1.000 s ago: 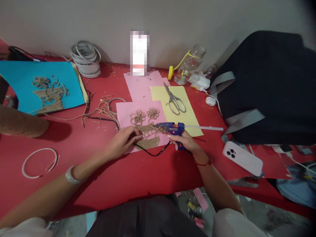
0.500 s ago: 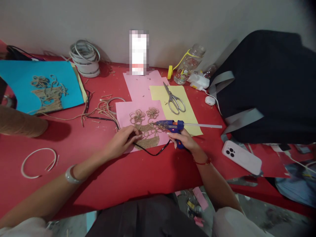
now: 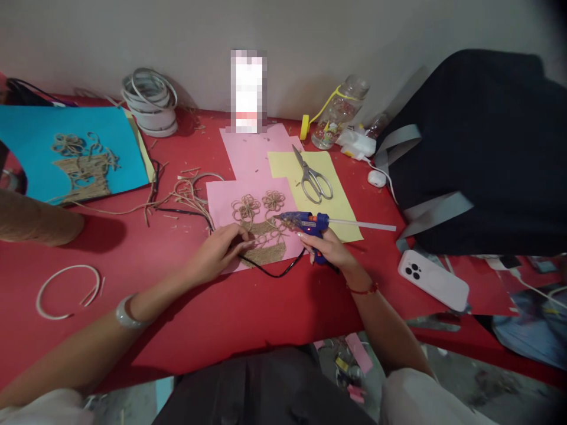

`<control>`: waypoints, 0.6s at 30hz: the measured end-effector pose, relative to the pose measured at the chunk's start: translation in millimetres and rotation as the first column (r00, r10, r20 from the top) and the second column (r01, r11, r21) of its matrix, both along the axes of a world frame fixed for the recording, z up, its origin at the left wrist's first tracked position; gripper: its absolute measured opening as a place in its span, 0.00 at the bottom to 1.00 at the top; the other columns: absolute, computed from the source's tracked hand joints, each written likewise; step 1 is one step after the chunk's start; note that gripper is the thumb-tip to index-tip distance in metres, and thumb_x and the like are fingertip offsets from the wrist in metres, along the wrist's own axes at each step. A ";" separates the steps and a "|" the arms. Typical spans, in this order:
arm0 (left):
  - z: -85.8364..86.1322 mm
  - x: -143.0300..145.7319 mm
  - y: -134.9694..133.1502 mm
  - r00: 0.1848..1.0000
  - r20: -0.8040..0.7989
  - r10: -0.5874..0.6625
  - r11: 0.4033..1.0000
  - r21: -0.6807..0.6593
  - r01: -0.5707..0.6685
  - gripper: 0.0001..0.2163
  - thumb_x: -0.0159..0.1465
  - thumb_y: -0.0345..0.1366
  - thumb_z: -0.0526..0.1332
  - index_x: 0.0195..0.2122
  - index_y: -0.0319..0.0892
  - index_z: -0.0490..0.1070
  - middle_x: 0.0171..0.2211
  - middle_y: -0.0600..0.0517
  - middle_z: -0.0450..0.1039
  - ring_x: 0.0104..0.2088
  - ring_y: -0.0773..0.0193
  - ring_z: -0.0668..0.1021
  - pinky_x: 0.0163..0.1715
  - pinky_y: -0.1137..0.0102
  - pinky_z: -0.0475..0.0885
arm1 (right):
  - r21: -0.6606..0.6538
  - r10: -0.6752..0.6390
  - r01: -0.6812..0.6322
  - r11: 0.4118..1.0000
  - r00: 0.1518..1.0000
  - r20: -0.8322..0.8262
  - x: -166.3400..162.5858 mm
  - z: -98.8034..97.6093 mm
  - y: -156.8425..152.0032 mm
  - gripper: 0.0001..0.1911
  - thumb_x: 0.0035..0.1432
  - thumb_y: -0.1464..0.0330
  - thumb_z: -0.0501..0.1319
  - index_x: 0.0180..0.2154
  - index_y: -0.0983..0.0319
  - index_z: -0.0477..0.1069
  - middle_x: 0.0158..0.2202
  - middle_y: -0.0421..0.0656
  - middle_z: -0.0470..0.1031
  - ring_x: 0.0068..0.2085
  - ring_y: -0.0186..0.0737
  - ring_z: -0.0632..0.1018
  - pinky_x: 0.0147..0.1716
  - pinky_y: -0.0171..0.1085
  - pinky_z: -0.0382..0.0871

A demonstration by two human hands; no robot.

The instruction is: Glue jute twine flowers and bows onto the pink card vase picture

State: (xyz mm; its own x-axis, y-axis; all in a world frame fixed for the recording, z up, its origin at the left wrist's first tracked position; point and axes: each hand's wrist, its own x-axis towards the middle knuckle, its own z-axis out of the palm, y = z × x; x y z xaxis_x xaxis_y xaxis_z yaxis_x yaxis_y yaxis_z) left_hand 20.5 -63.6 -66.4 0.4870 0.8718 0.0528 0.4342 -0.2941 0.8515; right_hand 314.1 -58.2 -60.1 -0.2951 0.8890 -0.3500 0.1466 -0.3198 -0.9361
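Our right hand [image 3: 330,249] wraps closed around a blue hot glue gun [image 3: 305,222], while our half-open left hand [image 3: 217,254] rests on jute twine flowers [image 3: 266,251] on pink paper [image 3: 225,203].

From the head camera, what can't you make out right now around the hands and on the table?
Head view:
- Upright item by the wall: pixelated, unreadable.
- Jute design: part hidden beneath the left hand.
- Glue gun: grip hidden by the right hand.
- Tan roll: cut off by the left edge.
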 end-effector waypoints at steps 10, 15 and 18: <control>0.9 -0.2 0.1 1.000 -0.015 0.007 1.000 -0.008 -0.008 0.10 0.72 0.44 0.56 0.37 0.44 0.66 0.39 0.50 0.78 0.40 0.60 0.79 0.40 0.67 0.71 | -0.008 -0.033 0.033 0.999 0.999 0.030 3.0 4.9 -1.4 0.26 0.53 0.54 0.69 0.49 0.64 0.74 0.19 0.31 0.63 0.18 0.30 0.66 0.15 0.31 0.69; 0.1 0.3 0.6 1.000 -0.023 0.010 1.000 0.005 -0.010 0.09 0.72 0.43 0.57 0.37 0.44 0.66 0.38 0.51 0.78 0.39 0.61 0.78 0.40 0.68 0.70 | -0.004 -0.032 0.033 0.999 0.998 0.052 3.9 5.9 -2.0 0.25 0.55 0.54 0.68 0.48 0.64 0.75 0.18 0.31 0.63 0.17 0.30 0.67 0.14 0.32 0.69; -1.1 0.3 0.7 0.999 -0.035 0.015 1.000 0.014 -0.014 0.09 0.72 0.42 0.58 0.37 0.43 0.67 0.37 0.51 0.77 0.37 0.62 0.77 0.39 0.69 0.70 | 0.003 -0.035 0.035 0.999 0.997 0.066 4.7 4.8 -1.9 0.25 0.55 0.54 0.69 0.49 0.64 0.75 0.19 0.32 0.64 0.17 0.31 0.67 0.13 0.32 0.69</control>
